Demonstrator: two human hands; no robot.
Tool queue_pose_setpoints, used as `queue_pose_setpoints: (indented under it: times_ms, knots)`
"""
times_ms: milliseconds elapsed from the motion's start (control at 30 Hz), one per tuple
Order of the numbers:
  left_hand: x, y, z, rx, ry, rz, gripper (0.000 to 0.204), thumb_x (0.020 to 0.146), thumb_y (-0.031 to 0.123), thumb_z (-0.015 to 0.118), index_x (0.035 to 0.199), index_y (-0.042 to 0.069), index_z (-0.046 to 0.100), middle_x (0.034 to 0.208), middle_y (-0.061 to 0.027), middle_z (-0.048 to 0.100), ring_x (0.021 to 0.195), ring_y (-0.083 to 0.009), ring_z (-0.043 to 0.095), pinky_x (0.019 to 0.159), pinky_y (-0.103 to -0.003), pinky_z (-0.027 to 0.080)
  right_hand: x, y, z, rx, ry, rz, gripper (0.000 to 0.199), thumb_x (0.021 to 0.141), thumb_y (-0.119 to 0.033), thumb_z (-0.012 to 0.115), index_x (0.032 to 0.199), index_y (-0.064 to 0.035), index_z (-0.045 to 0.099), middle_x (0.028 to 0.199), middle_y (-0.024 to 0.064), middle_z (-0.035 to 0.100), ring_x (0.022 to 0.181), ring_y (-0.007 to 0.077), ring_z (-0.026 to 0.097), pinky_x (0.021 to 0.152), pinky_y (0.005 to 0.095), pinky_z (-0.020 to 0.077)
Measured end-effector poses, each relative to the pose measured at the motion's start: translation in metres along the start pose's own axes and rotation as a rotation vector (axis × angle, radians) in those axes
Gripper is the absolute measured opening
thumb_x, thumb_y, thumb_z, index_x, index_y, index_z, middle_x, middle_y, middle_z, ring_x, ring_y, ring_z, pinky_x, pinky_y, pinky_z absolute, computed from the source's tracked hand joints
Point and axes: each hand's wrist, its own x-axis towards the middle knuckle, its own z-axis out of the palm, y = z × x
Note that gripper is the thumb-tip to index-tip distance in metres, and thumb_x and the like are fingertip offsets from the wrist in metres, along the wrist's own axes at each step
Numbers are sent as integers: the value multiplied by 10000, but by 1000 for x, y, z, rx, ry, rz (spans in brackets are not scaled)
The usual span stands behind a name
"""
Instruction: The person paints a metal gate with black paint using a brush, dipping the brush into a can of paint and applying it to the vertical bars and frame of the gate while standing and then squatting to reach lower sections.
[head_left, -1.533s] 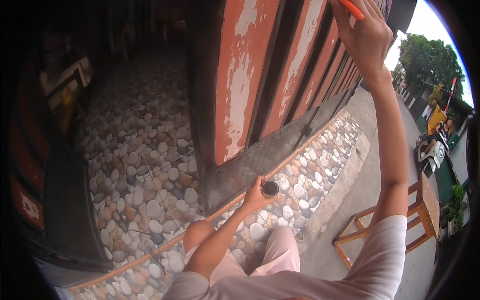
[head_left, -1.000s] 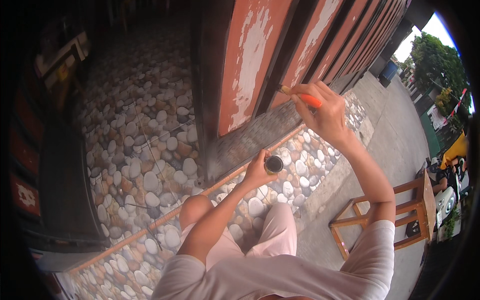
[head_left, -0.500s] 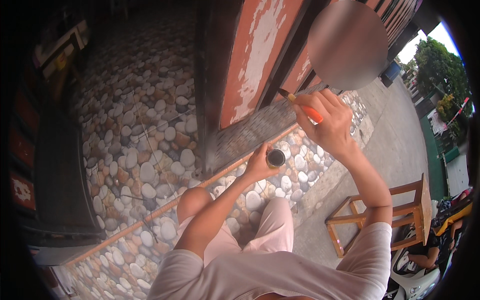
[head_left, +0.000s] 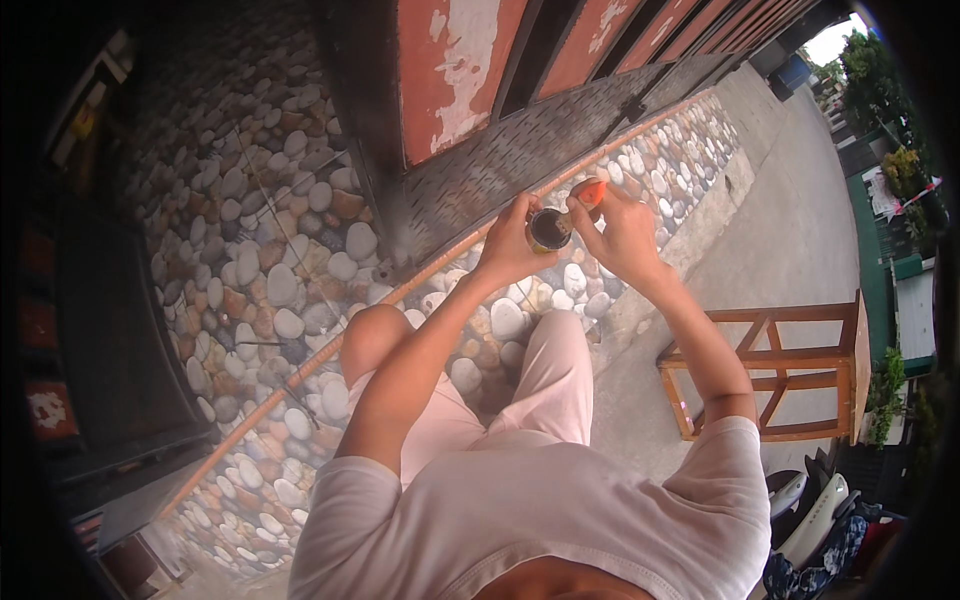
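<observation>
Held up in front of my knees, a small open can (head_left: 549, 232) of dark paint sits in the grip of my left hand (head_left: 510, 245), fingers wrapped round its side. Close on its right, my right hand (head_left: 625, 230) pinches the orange handle of a paintbrush (head_left: 592, 194). The brush's bristle end points down at the can's mouth, and its tip is hard to make out against the dark paint. Beyond the hands stands a wall panel (head_left: 465, 80) of reddish paint with pale peeled patches between dark posts.
Pebble-patterned tiles (head_left: 285, 285) cover the floor, crossed by an orange-brown edge strip (head_left: 435, 262). At my right a wooden stool (head_left: 775, 360) lies on its side on grey concrete (head_left: 745, 225). A motorcycle (head_left: 815, 515) is at the lower right.
My right hand has come down from the wall with the paintbrush to the can. The can in my left hand is higher in view. The view has shifted, and a passing person is gone from the lower right.
</observation>
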Motion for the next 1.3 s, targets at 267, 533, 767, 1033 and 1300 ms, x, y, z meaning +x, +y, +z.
queue_pose_setpoints:
  times_ms: [267,533,767,1033,1300]
  knots:
    - [0,3,-5,-102,-76,-65,695,615,127,805,1183,90,407,1160,-139,523,1140,-324,529,947,-425,444,-10,-1,15,87,-163,54,120,882,-155,692,930,-48,667,748,131,636,598,303,640,547,378,481]
    - [0,5,-5,-84,-81,-76,684,625,130,801,1186,92,411,1161,-134,526,1136,-315,534,947,-420,444,-13,2,11,41,-156,43,103,876,-137,695,921,-48,669,792,125,658,633,293,657,571,355,499]
    - [0,1,-4,-84,-38,-55,673,614,143,798,1171,97,423,1127,-121,547,1079,-300,562,895,-417,470,-14,-1,-10,95,-69,-136,109,829,-136,722,897,-67,672,742,76,649,667,248,627,549,349,486]
    - [3,-7,-1,-37,14,-8,670,619,151,822,1165,92,439,1058,-90,583,977,-222,618,871,-357,494,-24,-2,-36,188,-217,-181,107,852,-89,706,945,-57,665,866,73,676,724,236,623,582,325,491]
    - [3,-6,-2,-55,29,-34,665,624,135,833,1162,94,443,1059,-77,582,994,-226,612,901,-348,481,-35,20,-22,540,68,332,213,991,-170,603,967,40,629,902,57,699,675,120,648,591,255,510]
